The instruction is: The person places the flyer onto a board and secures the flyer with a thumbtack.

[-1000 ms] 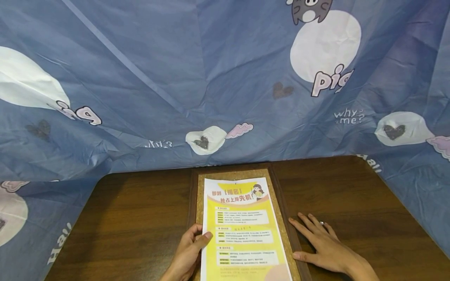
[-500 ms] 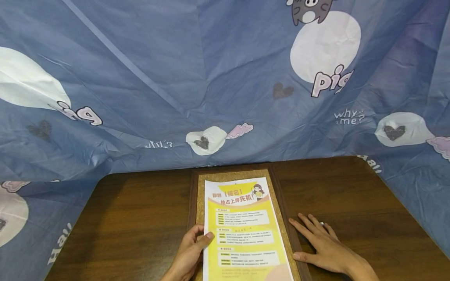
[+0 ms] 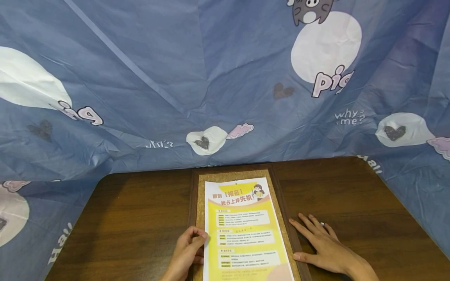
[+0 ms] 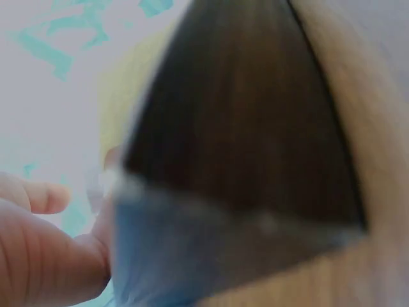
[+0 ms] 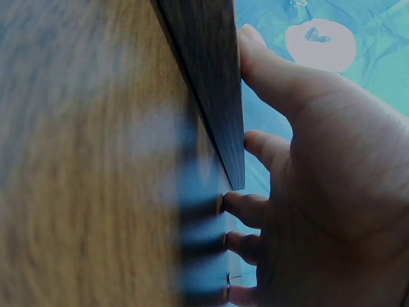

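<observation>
On the dark brown wooden table (image 3: 140, 218): yellow-and-white printed paper sheet (image 3: 242, 234) over tan cork board (image 3: 201, 195) with dark wood frame (image 3: 279, 195). Left hand (image 3: 186, 251) at sheet's left edge, fingers curled; whether they pinch paper, cannot tell. Right hand (image 3: 323, 248) spread, fingers extended, thumb on frame's right side. Risks, as judged: a sideways tug from the left could skew or tear the sheet near the small dark speck (image 3: 236, 183), possibly a pin; light right-hand pressure could let the board slide. Lower ends of sheet and board cut off; left wrist view blurred.
</observation>
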Available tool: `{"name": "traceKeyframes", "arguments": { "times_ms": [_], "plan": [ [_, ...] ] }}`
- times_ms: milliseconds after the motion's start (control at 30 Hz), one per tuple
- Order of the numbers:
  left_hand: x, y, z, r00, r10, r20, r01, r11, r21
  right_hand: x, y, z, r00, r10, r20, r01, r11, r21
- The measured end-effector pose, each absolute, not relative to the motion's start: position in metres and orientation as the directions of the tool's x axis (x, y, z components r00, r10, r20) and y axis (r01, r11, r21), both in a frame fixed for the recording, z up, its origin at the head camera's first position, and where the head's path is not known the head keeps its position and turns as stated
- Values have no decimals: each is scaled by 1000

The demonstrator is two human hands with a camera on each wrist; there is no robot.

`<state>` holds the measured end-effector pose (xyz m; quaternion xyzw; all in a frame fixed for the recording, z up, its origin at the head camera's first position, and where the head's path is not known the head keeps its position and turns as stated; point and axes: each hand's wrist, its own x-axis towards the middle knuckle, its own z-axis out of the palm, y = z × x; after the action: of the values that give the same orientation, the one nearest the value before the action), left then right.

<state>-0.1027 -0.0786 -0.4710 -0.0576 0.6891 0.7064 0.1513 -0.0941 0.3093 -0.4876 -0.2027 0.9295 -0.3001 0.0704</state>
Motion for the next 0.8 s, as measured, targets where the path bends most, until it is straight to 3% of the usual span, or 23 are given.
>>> {"name": "traceKeyframes", "arguments": {
  "times_ms": [467, 800],
  "plan": [
    [-97, -100, -464, -969, 149, -196, -205, -45, 978, -95, 309, -487, -912, -406, -47, -302, 747, -593],
    [-93, -110, -461, -978, 91, -187, -184, 32, 982, -96, 309, -486, -909, -414, -48, -308, 746, -591]
  ]
}}
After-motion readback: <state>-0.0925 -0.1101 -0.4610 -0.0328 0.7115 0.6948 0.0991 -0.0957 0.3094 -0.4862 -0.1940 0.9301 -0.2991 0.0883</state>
